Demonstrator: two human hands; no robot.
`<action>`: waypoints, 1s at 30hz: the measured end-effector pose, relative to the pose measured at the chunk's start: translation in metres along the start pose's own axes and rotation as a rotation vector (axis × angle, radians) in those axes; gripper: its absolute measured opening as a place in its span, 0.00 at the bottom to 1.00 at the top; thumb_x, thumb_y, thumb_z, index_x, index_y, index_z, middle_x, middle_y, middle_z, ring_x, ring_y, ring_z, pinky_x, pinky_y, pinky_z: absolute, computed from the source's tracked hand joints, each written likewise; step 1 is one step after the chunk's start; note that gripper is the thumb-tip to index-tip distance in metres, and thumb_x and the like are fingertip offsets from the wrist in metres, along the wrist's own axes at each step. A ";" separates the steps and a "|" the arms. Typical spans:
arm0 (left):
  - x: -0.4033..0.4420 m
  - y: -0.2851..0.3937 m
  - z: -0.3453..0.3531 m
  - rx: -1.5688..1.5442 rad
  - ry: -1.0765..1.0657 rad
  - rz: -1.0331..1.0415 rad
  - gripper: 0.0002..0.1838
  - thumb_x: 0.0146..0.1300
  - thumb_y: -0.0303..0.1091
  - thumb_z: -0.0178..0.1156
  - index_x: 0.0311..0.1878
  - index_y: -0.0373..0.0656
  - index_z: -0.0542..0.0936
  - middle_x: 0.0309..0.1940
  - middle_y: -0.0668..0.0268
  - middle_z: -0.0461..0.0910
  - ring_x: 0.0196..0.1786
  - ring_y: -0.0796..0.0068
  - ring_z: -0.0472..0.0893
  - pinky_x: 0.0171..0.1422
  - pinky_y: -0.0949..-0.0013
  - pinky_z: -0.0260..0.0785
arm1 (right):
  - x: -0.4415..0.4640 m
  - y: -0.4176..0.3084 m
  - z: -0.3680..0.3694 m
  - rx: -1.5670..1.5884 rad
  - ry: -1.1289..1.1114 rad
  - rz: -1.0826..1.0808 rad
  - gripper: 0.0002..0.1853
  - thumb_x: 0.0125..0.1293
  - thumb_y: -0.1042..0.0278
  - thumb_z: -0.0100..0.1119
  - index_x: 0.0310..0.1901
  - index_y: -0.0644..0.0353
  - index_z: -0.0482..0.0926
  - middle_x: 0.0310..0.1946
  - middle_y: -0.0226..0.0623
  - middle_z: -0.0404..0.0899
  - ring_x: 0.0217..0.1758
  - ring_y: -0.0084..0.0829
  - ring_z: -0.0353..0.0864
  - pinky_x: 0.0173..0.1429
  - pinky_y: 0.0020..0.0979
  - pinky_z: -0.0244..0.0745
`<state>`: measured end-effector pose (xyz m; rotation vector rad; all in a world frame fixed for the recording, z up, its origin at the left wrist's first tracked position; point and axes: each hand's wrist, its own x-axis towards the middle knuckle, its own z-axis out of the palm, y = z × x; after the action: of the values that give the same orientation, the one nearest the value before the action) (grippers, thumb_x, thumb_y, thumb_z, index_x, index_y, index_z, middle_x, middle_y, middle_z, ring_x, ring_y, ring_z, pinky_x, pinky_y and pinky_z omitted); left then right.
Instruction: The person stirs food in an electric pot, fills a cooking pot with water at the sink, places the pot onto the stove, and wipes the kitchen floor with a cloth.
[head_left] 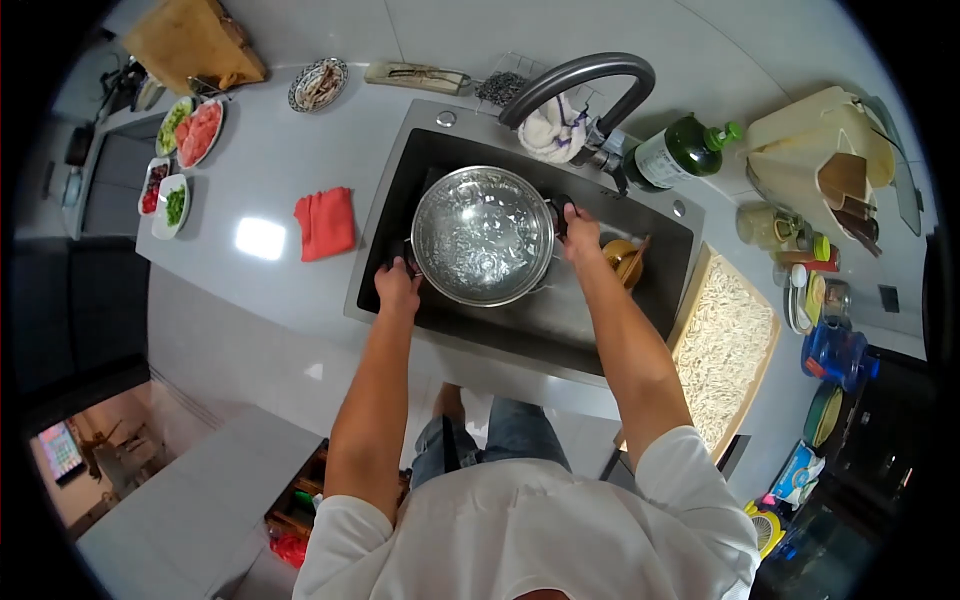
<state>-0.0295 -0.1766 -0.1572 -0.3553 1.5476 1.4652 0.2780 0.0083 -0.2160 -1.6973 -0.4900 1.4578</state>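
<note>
A round metal pot (pixel 482 237) with water rippling in it is held over the dark sink (pixel 540 335). My left hand (pixel 398 287) is closed around its dark handle on the left side. On the opposite side, my right hand (pixel 580 232) grips the other dark handle. The grey curved faucet (pixel 600 62) arches above the sink's back edge, near the pot's upper right. A brownish-yellow object (pixel 622 262), partly covered by my right forearm, lies in the sink; I cannot make out its kind.
Left on the counter are a folded red cloth (pixel 325 224), a patterned plate (pixel 319 85) and several dishes of cut food (pixel 200 132). A green bottle (pixel 682 152) stands behind the sink. To the right lies a tray (pixel 727 345) of pale strips.
</note>
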 end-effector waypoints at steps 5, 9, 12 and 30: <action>-0.012 0.003 -0.007 0.024 -0.084 -0.004 0.23 0.76 0.27 0.54 0.69 0.36 0.62 0.45 0.59 0.76 0.36 0.69 0.79 0.42 0.58 0.83 | -0.051 -0.013 -0.029 0.067 0.010 0.068 0.09 0.72 0.63 0.64 0.51 0.51 0.79 0.40 0.27 0.83 0.36 0.27 0.81 0.38 0.35 0.80; -0.036 0.009 -0.002 0.096 -0.051 0.035 0.25 0.74 0.28 0.57 0.69 0.32 0.62 0.44 0.59 0.76 0.35 0.69 0.80 0.39 0.60 0.84 | -0.068 -0.019 -0.043 0.114 0.086 0.021 0.13 0.69 0.67 0.67 0.49 0.61 0.76 0.38 0.35 0.80 0.35 0.31 0.80 0.28 0.33 0.78; -0.052 0.010 0.002 0.159 -0.062 0.068 0.26 0.72 0.29 0.59 0.68 0.29 0.63 0.43 0.58 0.76 0.35 0.69 0.80 0.35 0.61 0.84 | -0.082 -0.033 -0.058 0.050 0.070 -0.029 0.13 0.69 0.67 0.67 0.48 0.63 0.76 0.36 0.37 0.80 0.30 0.30 0.79 0.26 0.33 0.76; -0.145 0.053 -0.004 0.129 -0.114 0.206 0.12 0.70 0.29 0.60 0.49 0.31 0.73 0.40 0.59 0.77 0.34 0.69 0.82 0.34 0.65 0.83 | -0.165 -0.101 -0.070 -0.023 0.071 -0.176 0.14 0.67 0.64 0.67 0.45 0.66 0.77 0.31 0.40 0.80 0.22 0.30 0.78 0.23 0.33 0.72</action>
<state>0.0036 -0.2223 -0.0136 -0.0364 1.6133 1.5045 0.3246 -0.0780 -0.0353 -1.6735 -0.6035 1.2662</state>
